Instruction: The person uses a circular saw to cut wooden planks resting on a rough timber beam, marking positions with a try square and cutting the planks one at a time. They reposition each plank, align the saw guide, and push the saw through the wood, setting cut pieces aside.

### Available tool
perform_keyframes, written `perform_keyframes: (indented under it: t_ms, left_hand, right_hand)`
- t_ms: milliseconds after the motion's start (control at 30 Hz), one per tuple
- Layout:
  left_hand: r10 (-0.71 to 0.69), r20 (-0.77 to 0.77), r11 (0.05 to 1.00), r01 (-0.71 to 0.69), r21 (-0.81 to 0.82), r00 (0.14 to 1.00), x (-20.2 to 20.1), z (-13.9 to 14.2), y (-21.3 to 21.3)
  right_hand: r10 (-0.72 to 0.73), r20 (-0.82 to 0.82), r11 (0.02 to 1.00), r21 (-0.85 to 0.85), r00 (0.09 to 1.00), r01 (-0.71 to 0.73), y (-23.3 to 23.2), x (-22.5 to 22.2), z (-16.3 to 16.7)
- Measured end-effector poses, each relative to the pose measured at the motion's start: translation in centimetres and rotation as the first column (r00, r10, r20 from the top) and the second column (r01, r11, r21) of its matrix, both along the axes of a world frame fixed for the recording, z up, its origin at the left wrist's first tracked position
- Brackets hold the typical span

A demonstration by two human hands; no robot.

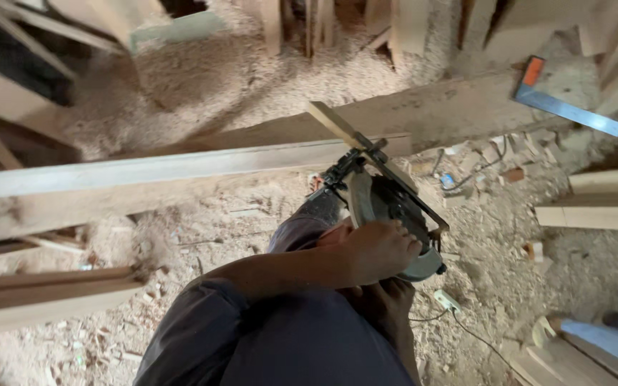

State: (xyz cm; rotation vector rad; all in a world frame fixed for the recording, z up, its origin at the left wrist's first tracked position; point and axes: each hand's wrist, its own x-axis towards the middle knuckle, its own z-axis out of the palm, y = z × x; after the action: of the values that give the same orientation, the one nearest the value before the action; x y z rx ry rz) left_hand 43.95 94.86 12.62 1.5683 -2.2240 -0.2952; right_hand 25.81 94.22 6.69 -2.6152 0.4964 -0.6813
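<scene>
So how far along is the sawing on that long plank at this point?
Done: sawdust lies thick over the floor, so earlier cuts look made. In hand: the left hand grips the circular saw at the long plank, with a wooden guide strip ahead of it; the right hand sits underneath. Left: no kerf shows along the plank. The square lies unused.

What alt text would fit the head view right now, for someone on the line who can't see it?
One hand grips a handheld circular saw at the end of a long pale wooden plank; the other hand sits just beneath it, partly hidden. Sawdust covers the floor, with a metal square lying to the upper right among timber offcuts.
</scene>
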Motion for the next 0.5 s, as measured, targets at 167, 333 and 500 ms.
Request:
perform_keyframes:
  t_ms: [167,333,500]
  left_hand:
    - [-0.299,0.201,0.953,0.302,0.014,0.933,-3.1,0.6,-10.2]
    - [-0.467,0.076,0.883,0.46,0.096,0.881,-4.6,2.0,-21.0]
    - [-0.427,0.019,0.903,0.427,-0.042,0.904,-4.7,0.8,-28.8]
  right_hand:
    - [-0.19,0.066,0.977,-0.088,0.98,0.195,-6.5,-4.4,-3.6]
    - [-0.388,0.044,0.903,-0.182,0.921,0.389,-13.9,-5.2,-2.0]
    - [-0.376,-0.074,0.898,-0.275,0.924,0.344,-21.8,-3.4,3.8]
